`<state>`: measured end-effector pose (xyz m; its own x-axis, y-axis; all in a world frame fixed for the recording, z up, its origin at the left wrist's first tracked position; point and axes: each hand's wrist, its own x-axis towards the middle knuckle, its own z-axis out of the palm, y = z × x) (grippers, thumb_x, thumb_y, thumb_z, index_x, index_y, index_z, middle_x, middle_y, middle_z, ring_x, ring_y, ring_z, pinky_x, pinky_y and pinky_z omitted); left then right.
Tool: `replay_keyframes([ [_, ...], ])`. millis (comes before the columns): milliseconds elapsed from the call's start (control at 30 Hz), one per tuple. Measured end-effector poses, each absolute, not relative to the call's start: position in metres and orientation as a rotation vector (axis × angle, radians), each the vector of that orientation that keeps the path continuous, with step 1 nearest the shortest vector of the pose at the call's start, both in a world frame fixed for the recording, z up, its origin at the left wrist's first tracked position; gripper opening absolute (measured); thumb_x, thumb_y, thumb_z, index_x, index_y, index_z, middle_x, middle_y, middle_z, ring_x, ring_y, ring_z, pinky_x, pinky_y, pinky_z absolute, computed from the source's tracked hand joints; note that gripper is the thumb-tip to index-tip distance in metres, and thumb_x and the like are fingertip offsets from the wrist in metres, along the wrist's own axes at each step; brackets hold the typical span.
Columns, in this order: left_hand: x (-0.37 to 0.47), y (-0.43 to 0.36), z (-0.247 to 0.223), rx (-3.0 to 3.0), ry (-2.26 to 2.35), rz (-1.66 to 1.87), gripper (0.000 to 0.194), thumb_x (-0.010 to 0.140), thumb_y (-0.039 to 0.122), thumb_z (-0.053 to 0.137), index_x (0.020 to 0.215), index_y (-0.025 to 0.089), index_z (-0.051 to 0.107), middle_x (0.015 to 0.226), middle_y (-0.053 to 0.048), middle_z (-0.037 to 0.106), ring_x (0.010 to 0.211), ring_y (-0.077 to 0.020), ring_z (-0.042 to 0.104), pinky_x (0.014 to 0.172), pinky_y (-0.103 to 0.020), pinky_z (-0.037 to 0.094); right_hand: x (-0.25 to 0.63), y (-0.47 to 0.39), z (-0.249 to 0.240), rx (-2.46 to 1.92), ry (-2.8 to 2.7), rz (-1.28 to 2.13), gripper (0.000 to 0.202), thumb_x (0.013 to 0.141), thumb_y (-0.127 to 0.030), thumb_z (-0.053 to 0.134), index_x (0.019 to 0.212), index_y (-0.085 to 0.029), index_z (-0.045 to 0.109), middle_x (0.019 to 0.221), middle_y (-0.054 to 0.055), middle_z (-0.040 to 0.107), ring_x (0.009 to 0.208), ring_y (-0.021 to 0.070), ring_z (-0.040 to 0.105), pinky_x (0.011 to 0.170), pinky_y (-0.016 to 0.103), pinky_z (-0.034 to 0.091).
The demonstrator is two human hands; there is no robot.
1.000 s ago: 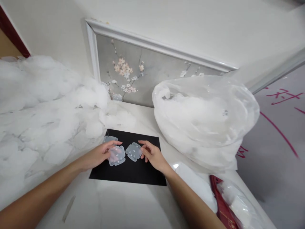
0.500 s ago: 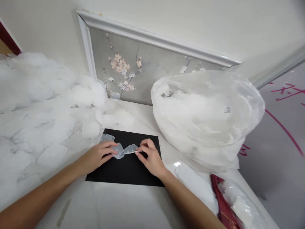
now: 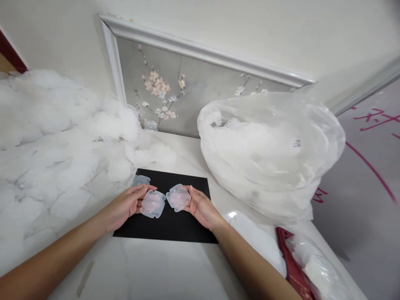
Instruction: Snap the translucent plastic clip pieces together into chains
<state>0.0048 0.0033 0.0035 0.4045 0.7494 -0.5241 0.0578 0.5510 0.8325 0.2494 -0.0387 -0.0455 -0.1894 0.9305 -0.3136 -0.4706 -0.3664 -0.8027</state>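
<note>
In the head view, my left hand grips a translucent, rounded-square soft plastic piece with small notches at its edge. My right hand holds a similar translucent piece, with fingers behind it showing through as pink. A small gap separates the two pieces. Both are above a black rectangular mat. Another such piece lies at the mat's far left corner, just beyond my left hand.
A large heap of translucent pieces covers the table's left side. On the right stands a clear plastic bag full of them. Nearer lie a white item, a red object and a clear packet. A framed flower picture leans behind.
The two pieces, end to end before, are now apart and turned with their broad faces toward me. My hands have rotated, their fingers now behind the pieces.
</note>
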Motion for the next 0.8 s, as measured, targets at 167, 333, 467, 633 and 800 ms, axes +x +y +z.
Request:
replay_keyframes([
  [167, 0.002, 0.006, 0.001, 0.846, 1.03, 0.531, 0.041, 0.085, 0.051, 0.063, 0.111, 0.019, 0.067, 0.102, -0.01, 0.075, 0.095, -0.0265, 0.071, 0.084, -0.039, 0.056, 0.25, -0.039, -0.047, -0.996, -0.691, 1.77, 0.058, 0.077, -0.069, 0.064, 0.105, -0.019, 0.065, 0.096, 0.009, 0.073, 0.091, 0.0237, 0.071, 0.083, 0.042, 0.055],
  [333, 0.004, 0.007, 0.006, 0.843, 1.039, 0.522, 0.04, 0.083, 0.054, 0.064, 0.099, 0.018, 0.067, 0.093, -0.009, 0.073, 0.089, -0.026, 0.07, 0.08, -0.041, 0.057, 0.25, -0.038, -0.045, -0.967, -0.682, 1.778, 0.057, 0.075, -0.069, 0.066, 0.101, -0.018, 0.065, 0.093, 0.008, 0.073, 0.089, 0.0225, 0.07, 0.082, 0.041, 0.055],
  [467, 0.006, 0.006, 0.009, 0.857, 1.05, 0.537, 0.034, 0.082, 0.053, 0.065, 0.087, 0.019, 0.065, 0.087, -0.006, 0.071, 0.082, -0.0232, 0.069, 0.074, -0.037, 0.057, 0.25, -0.038, -0.048, -0.979, -0.702, 1.775, 0.056, 0.077, -0.069, 0.064, 0.101, -0.019, 0.065, 0.092, 0.007, 0.073, 0.087, 0.0216, 0.07, 0.082, 0.041, 0.055],
  [633, -0.003, 0.003, 0.02, 1.158, 0.918, 0.347, 0.038, 0.086, 0.057, 0.058, 0.081, 0.02, 0.068, 0.09, -0.005, 0.071, 0.083, -0.0211, 0.065, 0.075, -0.033, 0.053, 0.26, -0.043, -0.034, -0.89, -0.952, 1.792, 0.053, 0.082, -0.07, 0.056, 0.097, -0.021, 0.068, 0.098, 0.007, 0.074, 0.094, 0.022, 0.07, 0.091, 0.043, 0.051],
  [800, -0.012, -0.002, 0.033, 1.612, 0.608, -0.093, 0.024, 0.086, 0.046, 0.063, 0.089, 0.027, 0.077, 0.109, -0.005, 0.074, 0.096, -0.0248, 0.067, 0.084, -0.032, 0.051, 0.277, -0.049, -0.005, -0.581, -1.813, 2.1, 0.043, 0.081, -0.058, 0.066, 0.099, -0.019, 0.073, 0.122, 0.012, 0.069, 0.126, 0.0284, 0.057, 0.106, 0.046, 0.04],
])
